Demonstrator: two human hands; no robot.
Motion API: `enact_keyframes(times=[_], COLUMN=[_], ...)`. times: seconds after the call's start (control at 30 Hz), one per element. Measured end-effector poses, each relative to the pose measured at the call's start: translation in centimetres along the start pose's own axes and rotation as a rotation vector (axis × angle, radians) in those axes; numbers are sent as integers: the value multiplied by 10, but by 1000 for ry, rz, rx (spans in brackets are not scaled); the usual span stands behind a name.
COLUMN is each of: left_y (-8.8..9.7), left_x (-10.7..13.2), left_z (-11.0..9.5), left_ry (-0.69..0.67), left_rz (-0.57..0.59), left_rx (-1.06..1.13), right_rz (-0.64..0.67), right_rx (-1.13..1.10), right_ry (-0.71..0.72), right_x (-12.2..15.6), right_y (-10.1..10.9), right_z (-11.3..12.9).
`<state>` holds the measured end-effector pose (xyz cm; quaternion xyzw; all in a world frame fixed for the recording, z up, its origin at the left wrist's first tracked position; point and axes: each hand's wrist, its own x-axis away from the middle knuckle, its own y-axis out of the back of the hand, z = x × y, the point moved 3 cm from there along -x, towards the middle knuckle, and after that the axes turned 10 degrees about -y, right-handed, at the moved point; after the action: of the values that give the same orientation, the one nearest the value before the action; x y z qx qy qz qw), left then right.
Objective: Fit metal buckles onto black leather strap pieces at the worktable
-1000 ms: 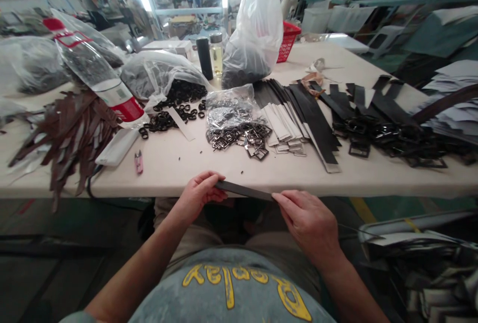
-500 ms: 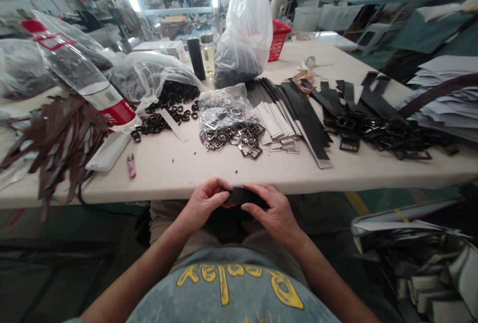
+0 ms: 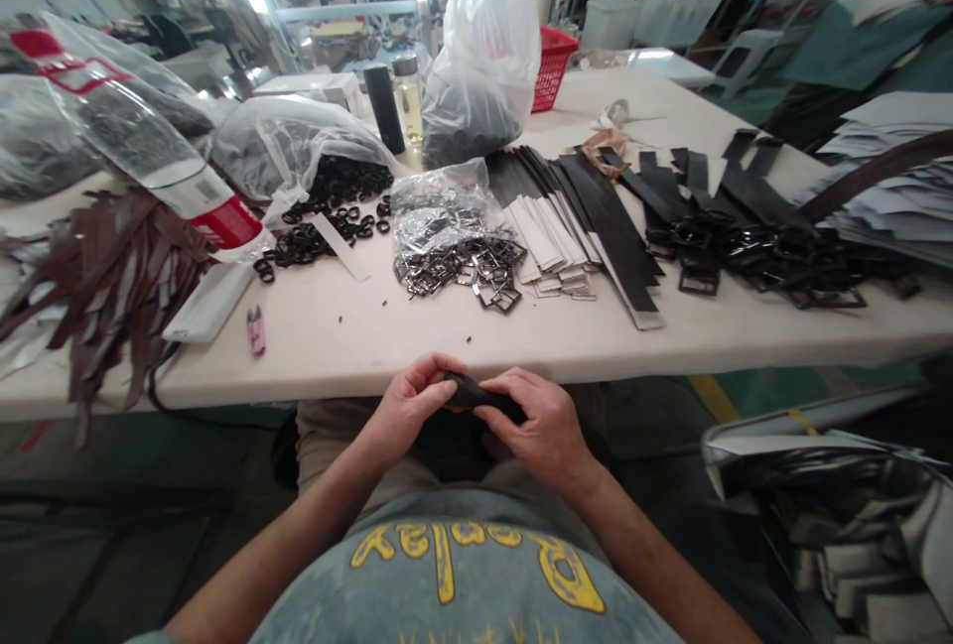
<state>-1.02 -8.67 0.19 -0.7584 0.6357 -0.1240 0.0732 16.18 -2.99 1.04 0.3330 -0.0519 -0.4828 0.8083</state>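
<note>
A dark strap (image 3: 476, 396) is stretched between my two hands, just in front of the table's near edge. My left hand (image 3: 421, 394) pinches its left end between thumb and fingers. Around the right part of the strap, my right hand (image 3: 532, 416) is closed, thumb underneath. The strap looks bent or twisted between the hands, and its ends are partly hidden by my fingers. Beyond the hands lies a heap of metal buckles (image 3: 466, 267), partly in a clear plastic bag (image 3: 443, 197). Black strap pieces (image 3: 611, 227) lie to its right.
Pink thread snips (image 3: 255, 331) and brown strips (image 3: 134, 277) lie at left, near a large bottle (image 3: 156, 148). Black loops (image 3: 320, 227) are heaped beside the buckles. Straps with buckles (image 3: 774, 257) cover the right side. A bin of scraps (image 3: 841, 525) stands at lower right.
My right hand has closed further around the strap, which now looks narrower and more folded between the hands. The camera view has shifted slightly.
</note>
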Motion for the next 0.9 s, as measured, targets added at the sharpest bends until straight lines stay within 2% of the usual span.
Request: enact_keyframes(times=[0.1, 0.23, 0.33, 0.43, 0.57, 0.63, 0.73, 0.8, 0.9], left_y=[-2, -8, -12, -13, -14, -17, -22, -29, -43], left_x=[0, -3, -5, -6, -6, -6, -3, 0, 3], left_z=[-4, -13, -16, -15, -16, -21, -33, -41, -43], left_ry=[-62, -323, -481, -553, -556, -572, -625, -635, -564], left_rz=[45, 108, 128, 151, 104, 103, 110, 215, 543], left_rx=[-164, -560, -716, -745, -652, -623, -604, -568, -491], right_rz=[-14, -41, -35, -28, -36, -42, -59, -77, -134], right_rx=[81, 244, 340, 357, 268, 240, 320, 373, 367], right_ry=[-1, 45, 62, 59, 76, 85, 78, 65, 47], right_x=[0, 1, 1, 1, -1, -2, -4, -6, -11], right_y=[-1, -3, -6, -5, 1, 4, 7, 11, 20], right_z=[1, 1, 0, 2, 5, 3, -7, -15, -24])
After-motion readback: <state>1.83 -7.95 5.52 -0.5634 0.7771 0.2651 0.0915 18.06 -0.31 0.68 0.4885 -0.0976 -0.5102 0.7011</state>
